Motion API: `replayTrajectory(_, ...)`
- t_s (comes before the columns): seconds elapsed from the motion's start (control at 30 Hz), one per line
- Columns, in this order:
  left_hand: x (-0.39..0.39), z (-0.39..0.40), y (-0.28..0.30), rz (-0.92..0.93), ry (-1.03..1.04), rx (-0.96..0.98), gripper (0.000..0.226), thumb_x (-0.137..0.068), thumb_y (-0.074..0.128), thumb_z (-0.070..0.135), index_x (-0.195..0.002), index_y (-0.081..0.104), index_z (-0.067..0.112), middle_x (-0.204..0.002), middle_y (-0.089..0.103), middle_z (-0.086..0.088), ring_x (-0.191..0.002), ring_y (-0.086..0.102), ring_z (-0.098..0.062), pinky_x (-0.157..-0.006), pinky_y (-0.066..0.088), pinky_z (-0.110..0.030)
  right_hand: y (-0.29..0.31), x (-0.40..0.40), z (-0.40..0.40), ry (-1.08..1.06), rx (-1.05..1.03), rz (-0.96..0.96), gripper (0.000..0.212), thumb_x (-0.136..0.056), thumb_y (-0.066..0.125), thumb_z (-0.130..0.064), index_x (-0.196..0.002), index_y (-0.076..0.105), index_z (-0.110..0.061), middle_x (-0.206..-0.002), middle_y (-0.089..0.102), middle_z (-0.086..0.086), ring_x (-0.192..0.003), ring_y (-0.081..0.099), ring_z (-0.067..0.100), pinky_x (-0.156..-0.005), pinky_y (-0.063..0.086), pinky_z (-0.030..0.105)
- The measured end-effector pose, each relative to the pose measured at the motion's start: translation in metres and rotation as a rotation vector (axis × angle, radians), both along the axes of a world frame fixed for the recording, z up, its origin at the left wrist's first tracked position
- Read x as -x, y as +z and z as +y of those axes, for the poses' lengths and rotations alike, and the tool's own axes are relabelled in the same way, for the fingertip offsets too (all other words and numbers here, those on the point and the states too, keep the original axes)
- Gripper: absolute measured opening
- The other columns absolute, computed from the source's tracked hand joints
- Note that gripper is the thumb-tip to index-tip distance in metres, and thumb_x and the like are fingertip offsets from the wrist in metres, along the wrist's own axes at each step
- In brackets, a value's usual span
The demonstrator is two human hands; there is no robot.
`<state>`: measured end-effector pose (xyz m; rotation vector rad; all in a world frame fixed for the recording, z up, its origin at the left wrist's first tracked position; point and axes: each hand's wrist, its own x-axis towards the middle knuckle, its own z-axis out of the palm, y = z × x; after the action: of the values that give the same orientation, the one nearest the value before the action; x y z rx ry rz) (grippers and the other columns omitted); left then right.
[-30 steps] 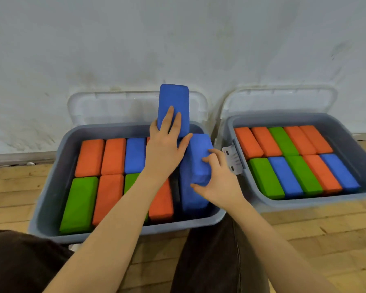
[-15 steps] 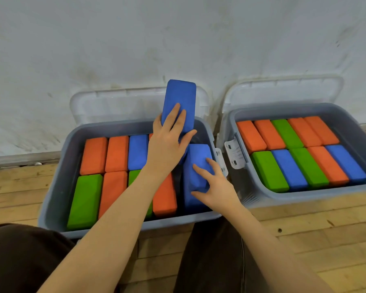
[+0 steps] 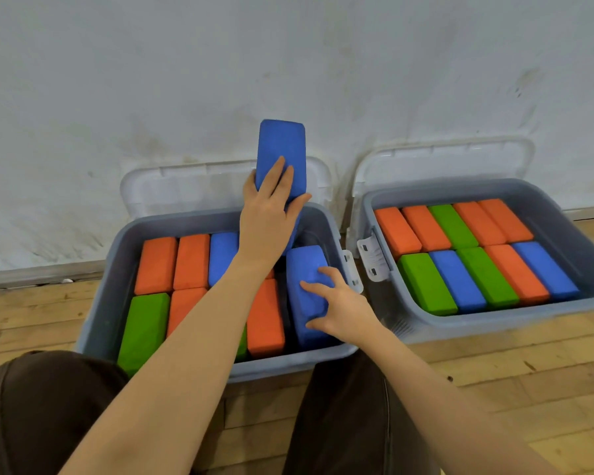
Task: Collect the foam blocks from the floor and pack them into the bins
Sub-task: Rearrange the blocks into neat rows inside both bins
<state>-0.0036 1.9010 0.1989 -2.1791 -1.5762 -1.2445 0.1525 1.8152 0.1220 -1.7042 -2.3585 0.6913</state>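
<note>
Two grey bins stand on the wooden floor against the wall. The left bin holds orange, green and blue foam blocks lying flat. My left hand grips a blue block held upright above the bin's back right corner. My right hand rests with spread fingers on a second blue block, which lies in the front right slot of the left bin. The right bin is filled with two rows of orange, green and blue blocks.
Both bins' white lids stand open, leaning on the white wall. A white latch hangs on the right bin's left side. My knees in dark trousers are just in front of the left bin.
My right hand has pushed its blue block down flat into the front right slot. My left hand has raised the upright blue block a little above the bin.
</note>
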Motion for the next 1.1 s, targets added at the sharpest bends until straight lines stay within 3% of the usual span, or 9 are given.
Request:
replayTrajectory(0.2,-0.01,-0.006,0.012,-0.111,-0.018,0.039,0.053,-0.088,0.05,0.036,-0.122,0.058,-0.003,-0.131,0.055,-0.018,-0.106,0.055,-0.047,-0.093,0.047,-0.053,0.001,-0.004,-0.012,0.073,-0.04,-0.088,0.074,-0.077,0.071,-0.046,-0.142,0.034,-0.04,-0.154,0.014,-0.007,-0.116,0.05,0.019,-0.078,0.044,0.025)
replayTrajectory(0.4,-0.019,0.001,0.012,-0.209,0.058,0.427,0.056,-0.096,0.048,0.037,-0.144,0.035,0.013,-0.154,0.026,-0.002,-0.134,0.027,-0.034,-0.103,0.035,-0.036,0.007,-0.006,-0.012,0.065,-0.025,-0.072,0.073,-0.076,0.072,-0.047,-0.14,0.038,-0.04,-0.152,0.019,-0.007,-0.114,0.051,0.02,-0.084,0.048,0.031)
replayTrajectory(0.63,-0.013,0.003,-0.04,-0.095,-0.037,0.593,0.051,-0.098,0.047,0.028,-0.144,0.035,0.014,-0.155,0.023,-0.001,-0.133,0.027,-0.035,-0.108,0.025,-0.034,-0.01,-0.005,-0.002,0.05,0.034,0.032,0.066,-0.078,0.072,-0.042,-0.138,0.045,-0.036,-0.151,0.022,-0.008,-0.11,0.053,0.02,-0.087,0.043,0.028)
replayTrajectory(0.8,0.002,0.02,-0.081,0.02,-0.177,0.773,0.049,-0.101,0.039,0.022,-0.147,0.024,0.012,-0.158,0.011,-0.004,-0.141,0.023,-0.027,-0.115,0.019,-0.037,-0.032,-0.001,0.001,0.049,0.076,0.057,0.059,-0.083,0.068,-0.04,-0.137,0.047,-0.032,-0.152,0.019,-0.01,-0.12,0.049,0.016,-0.092,0.046,0.03)
replayTrajectory(0.93,0.024,0.018,-0.124,0.378,-0.15,1.063,0.05,-0.102,0.026,0.036,-0.15,0.017,0.025,-0.158,0.005,0.008,-0.145,0.011,-0.024,-0.115,0.011,-0.048,-0.046,0.002,0.001,0.078,0.059,-0.041,0.05,-0.09,0.053,-0.049,-0.137,0.045,-0.036,-0.151,0.027,-0.012,-0.12,0.048,0.013,-0.08,0.046,0.028)
replayTrajectory(1.1,0.041,-0.001,-0.151,0.411,-0.143,0.958,0.051,-0.101,0.032,0.038,-0.149,0.016,0.033,-0.158,0.002,0.007,-0.144,0.013,-0.016,-0.114,0.01,-0.045,-0.06,0.008,0.013,0.09,0.011,-0.13,0.052,-0.095,0.043,-0.049,-0.144,0.035,-0.033,-0.147,0.035,-0.007,-0.124,0.043,0.019,-0.086,0.046,0.032)
